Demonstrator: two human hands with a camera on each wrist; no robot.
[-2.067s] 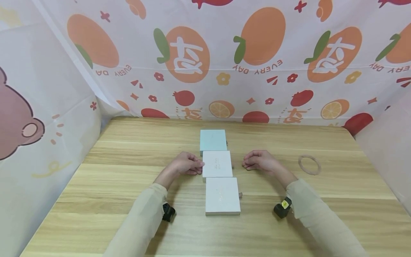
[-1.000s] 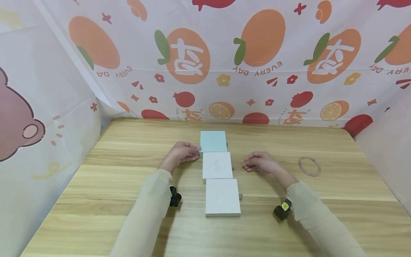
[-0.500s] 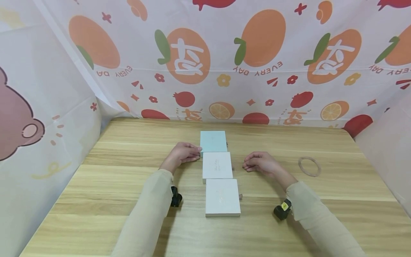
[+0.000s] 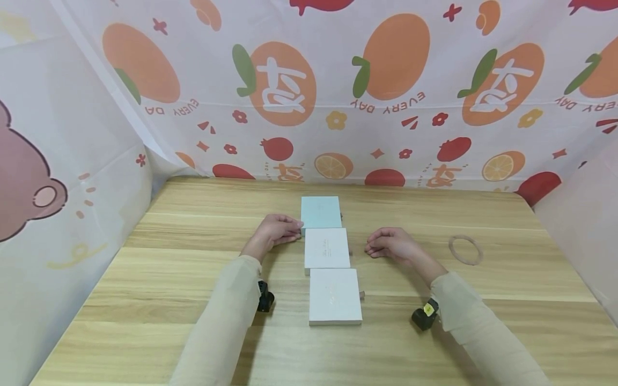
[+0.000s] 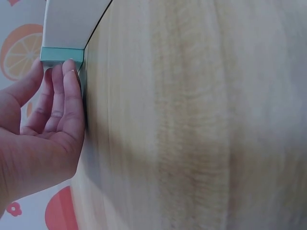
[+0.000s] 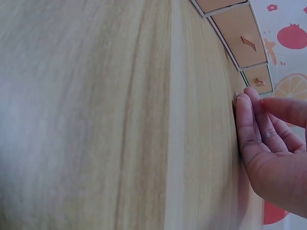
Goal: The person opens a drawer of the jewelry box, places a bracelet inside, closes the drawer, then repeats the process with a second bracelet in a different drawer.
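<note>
Three flat drawer-style boxes lie in a slightly staggered row on the table. Farthest is a pale teal box [image 4: 321,212], then a white box [image 4: 326,248], and nearest another white box [image 4: 335,296]. My left hand [image 4: 277,229] is at the teal box's left end; in the left wrist view its thumb and fingertips meet the end face of the teal box [image 5: 61,54], fingers fairly straight. My right hand [image 4: 390,243] rests on the table right of the middle box, fingers loosely bent, holding nothing. Small ribbon tabs [image 6: 249,43] show on the boxes' right ends.
A thin ring-shaped band [image 4: 465,250] lies on the wooden table [image 4: 507,332] right of my right hand. A fruit-print cloth [image 4: 338,107] hangs behind the table's far edge, and pale cloth [image 4: 96,134] stands along the left side.
My left hand has moved away from me, from the middle white box's left side to the teal box's left end, and now stays there. Right hand and boxes look unmoved.
</note>
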